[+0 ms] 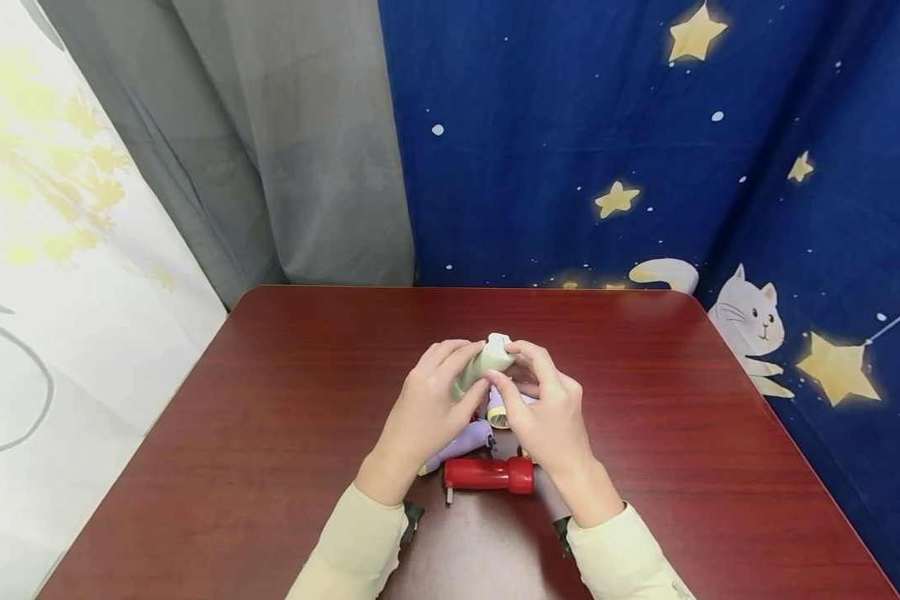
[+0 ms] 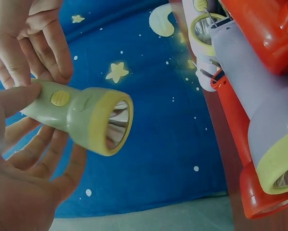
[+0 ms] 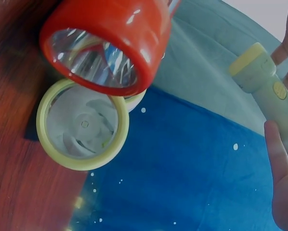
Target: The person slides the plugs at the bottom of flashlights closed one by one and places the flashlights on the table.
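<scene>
A pale green flashlight [image 1: 474, 374] with a yellow head rim and yellow button is held up between both hands above the table. My left hand [image 1: 429, 402] grips its body, thumb on one side and fingers beneath, as the left wrist view shows. At the tail, my right hand [image 1: 547, 410] pinches the flashlight with thumb and fingers, beside a white end piece [image 1: 498, 342]. The lit-up reflector of the green flashlight [image 2: 117, 125] faces away from the right hand. In the right wrist view the right hand [image 3: 284, 187] is partly cut off.
Below the hands lie a red flashlight [image 1: 487, 475], a purple flashlight [image 1: 461, 442] and another purple one with a yellow rim [image 1: 498, 414]. More red shows in the left wrist view, a red flashlight [image 2: 235, 125]. The brown table [image 1: 232, 433] meets a blue star-patterned curtain [image 1: 540, 167] behind.
</scene>
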Available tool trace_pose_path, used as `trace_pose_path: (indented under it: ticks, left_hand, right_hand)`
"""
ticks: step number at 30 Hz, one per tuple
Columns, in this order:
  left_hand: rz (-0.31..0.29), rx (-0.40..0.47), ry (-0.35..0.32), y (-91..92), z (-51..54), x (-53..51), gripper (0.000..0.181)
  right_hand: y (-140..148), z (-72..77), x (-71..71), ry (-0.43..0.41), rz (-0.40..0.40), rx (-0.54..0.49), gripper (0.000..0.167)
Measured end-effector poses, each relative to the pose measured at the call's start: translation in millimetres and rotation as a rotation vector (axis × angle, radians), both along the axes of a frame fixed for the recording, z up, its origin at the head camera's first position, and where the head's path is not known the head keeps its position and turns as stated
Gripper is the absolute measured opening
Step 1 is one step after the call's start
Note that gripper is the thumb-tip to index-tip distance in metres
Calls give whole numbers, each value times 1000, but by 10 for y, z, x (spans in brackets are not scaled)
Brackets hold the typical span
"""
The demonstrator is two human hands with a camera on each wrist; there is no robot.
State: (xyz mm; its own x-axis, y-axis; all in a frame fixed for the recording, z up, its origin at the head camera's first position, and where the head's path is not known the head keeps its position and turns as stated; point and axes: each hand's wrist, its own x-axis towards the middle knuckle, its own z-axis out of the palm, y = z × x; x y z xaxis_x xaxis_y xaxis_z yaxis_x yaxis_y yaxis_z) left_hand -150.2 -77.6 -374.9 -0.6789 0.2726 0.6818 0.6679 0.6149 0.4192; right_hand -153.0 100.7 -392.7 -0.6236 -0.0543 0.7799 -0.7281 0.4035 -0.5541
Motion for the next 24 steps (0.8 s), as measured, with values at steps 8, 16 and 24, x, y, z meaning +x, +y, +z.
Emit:
trace_pose_path:
  ticks: [8, 16, 24]
  left_hand:
    - [-37, 41, -56, -30, 10, -5, 46]
    - [108, -125, -15, 6, -49, 23, 58]
    - [123, 4, -46, -48, -80, -8, 51]
  right_hand:
    - [17, 42, 1, -115, 17, -47, 42]
    - [-20, 61, 31, -207, 0, -126, 42]
    - [-43, 53, 38, -289, 48, -104, 40]
